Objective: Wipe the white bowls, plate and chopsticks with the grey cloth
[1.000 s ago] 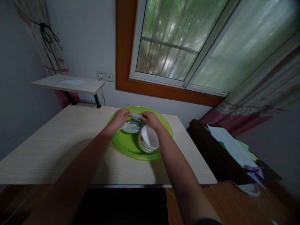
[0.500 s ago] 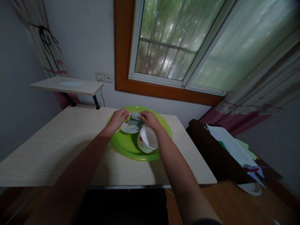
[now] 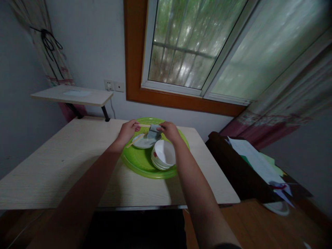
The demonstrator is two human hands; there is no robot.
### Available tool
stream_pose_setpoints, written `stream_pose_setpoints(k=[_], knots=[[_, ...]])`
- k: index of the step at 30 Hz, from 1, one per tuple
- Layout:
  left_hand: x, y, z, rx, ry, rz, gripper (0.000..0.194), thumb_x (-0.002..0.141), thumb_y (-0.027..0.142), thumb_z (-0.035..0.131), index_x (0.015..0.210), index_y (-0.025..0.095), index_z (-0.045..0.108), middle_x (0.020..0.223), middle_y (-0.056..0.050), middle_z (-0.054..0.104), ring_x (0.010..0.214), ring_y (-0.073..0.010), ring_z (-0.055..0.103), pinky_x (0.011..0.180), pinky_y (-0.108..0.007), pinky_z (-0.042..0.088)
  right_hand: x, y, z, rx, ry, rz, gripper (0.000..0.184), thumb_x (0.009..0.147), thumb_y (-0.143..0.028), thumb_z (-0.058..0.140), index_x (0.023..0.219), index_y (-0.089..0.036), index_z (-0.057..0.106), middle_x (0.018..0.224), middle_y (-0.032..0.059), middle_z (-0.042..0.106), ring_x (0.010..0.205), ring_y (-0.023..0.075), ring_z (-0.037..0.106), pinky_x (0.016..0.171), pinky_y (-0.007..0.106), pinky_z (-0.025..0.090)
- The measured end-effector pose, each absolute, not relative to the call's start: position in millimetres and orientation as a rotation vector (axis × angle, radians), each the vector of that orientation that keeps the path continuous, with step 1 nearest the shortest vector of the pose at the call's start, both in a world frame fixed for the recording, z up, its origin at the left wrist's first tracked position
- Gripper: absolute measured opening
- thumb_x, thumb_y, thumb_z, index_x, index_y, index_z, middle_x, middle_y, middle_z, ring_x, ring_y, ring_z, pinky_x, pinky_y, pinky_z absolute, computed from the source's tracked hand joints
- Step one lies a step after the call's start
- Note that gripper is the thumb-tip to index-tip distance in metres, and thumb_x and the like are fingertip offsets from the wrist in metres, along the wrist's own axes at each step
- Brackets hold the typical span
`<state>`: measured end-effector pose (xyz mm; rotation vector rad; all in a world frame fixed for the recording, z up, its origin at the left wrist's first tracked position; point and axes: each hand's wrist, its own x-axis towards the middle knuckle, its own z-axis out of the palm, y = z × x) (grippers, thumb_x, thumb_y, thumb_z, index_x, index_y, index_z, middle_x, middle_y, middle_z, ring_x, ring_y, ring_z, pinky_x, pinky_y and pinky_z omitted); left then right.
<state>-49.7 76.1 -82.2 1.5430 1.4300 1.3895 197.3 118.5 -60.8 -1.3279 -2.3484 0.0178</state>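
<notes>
Above a round green tray [image 3: 137, 162], my left hand [image 3: 128, 130] pinches the left end of light wooden chopsticks [image 3: 144, 125]. A grey cloth [image 3: 154, 132] is wrapped around their right part and hangs down, with my right hand [image 3: 168, 130] closed on it. Below the cloth lies a white plate [image 3: 142, 142] with more chopsticks [image 3: 135, 139] resting across its left side. In front of it, near my right forearm, stands a stack of white bowls [image 3: 164, 154] with a red pattern. The chopsticks' right ends are hidden by the cloth and my fingers.
The tray sits on a pale wooden table [image 3: 64, 166]. A small raised shelf [image 3: 75, 95] with a paper sheet stands at the table's back left. To the right, papers [image 3: 254, 159] lie on a dark brown piece of furniture [image 3: 228, 169]. A window is behind.
My right hand and the cloth have shifted slightly right along the chopsticks, away from my left hand. More bare chopstick now shows between the hands.
</notes>
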Motion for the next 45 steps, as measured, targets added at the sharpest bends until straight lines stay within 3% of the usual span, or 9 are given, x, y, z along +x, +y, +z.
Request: stream_pose_setpoints(k=[8,13,20,28,34,38,45], knots=[[-39.5,64.4,-75.8,1.81,1.361,1.237,0.013,0.085,0.024,0.057,0.082,0.019,0.068,0.081,-0.004,0.073,0.073,-0.0166,0.07,0.067,-0.025,0.053,169.7,100.4,-53.3,-1.106,-2.464,-0.022,0.025,0.098,-0.033,0.059,0.107,-0.018,0.076,0.101,0.0081,0.075,0.094,0.0202,0.063,0.085,0.028,0.042],[-45.8,66.4,-72.5,1.778,1.445,1.411,0.014,0.087,0.025,0.053,0.085,0.018,0.066,0.08,-0.003,0.071,0.075,-0.016,0.068,0.072,-0.027,0.053,175.5,101.5,-49.4,-1.214,-2.393,-0.074,0.027,0.098,-0.038,0.058,0.109,-0.021,0.075,0.104,0.0083,0.074,0.098,0.0222,0.062,0.088,0.031,0.04],[-61.9,81.4,-83.5,1.388,1.483,1.653,0.009,0.087,0.023,0.051,0.087,0.019,0.059,0.078,-0.002,0.062,0.071,-0.0133,0.062,0.064,-0.024,0.052,207.0,111.6,-48.1,-1.499,-2.129,-0.154,0.025,0.096,-0.035,0.061,0.114,-0.023,0.074,0.11,0.008,0.073,0.102,0.0263,0.057,0.085,0.034,0.039],[-68.0,86.7,-91.2,1.318,1.426,1.722,0.008,0.086,0.023,0.053,0.088,0.019,0.06,0.075,-0.001,0.06,0.066,-0.0122,0.06,0.063,-0.024,0.052,211.9,119.9,-53.5,-1.381,-2.203,-0.09,0.025,0.095,-0.032,0.061,0.112,-0.021,0.075,0.106,0.009,0.073,0.099,0.0241,0.058,0.088,0.033,0.039],[-69.2,87.6,-92.6,1.358,1.447,1.702,0.009,0.086,0.024,0.053,0.087,0.02,0.061,0.076,-0.002,0.061,0.066,-0.0125,0.06,0.062,-0.024,0.052,213.8,122.0,-60.0,-1.288,-2.267,0.113,0.019,0.094,-0.029,0.063,0.099,-0.018,0.077,0.096,0.0076,0.074,0.088,0.0193,0.062,0.08,0.027,0.041],[-69.0,87.6,-92.9,1.344,1.457,1.732,0.009,0.086,0.024,0.052,0.087,0.02,0.06,0.082,-0.003,0.06,0.069,-0.0127,0.061,0.062,-0.024,0.053,211.8,120.9,-60.0,-1.267,-2.178,0.228,0.021,0.095,-0.028,0.062,0.104,-0.016,0.076,0.098,0.0077,0.074,0.088,0.0182,0.063,0.078,0.026,0.043],[-68.8,84.1,-90.6,1.383,1.513,1.713,0.01,0.084,0.023,0.053,0.085,0.02,0.063,0.077,-0.002,0.06,0.068,-0.0129,0.06,0.062,-0.024,0.051,215.8,121.2,-55.6,-1.384,-2.127,-0.033,0.027,0.1,-0.028,0.053,0.112,-0.019,0.075,0.108,0.0097,0.072,0.097,0.021,0.059,0.09,0.031,0.039]])
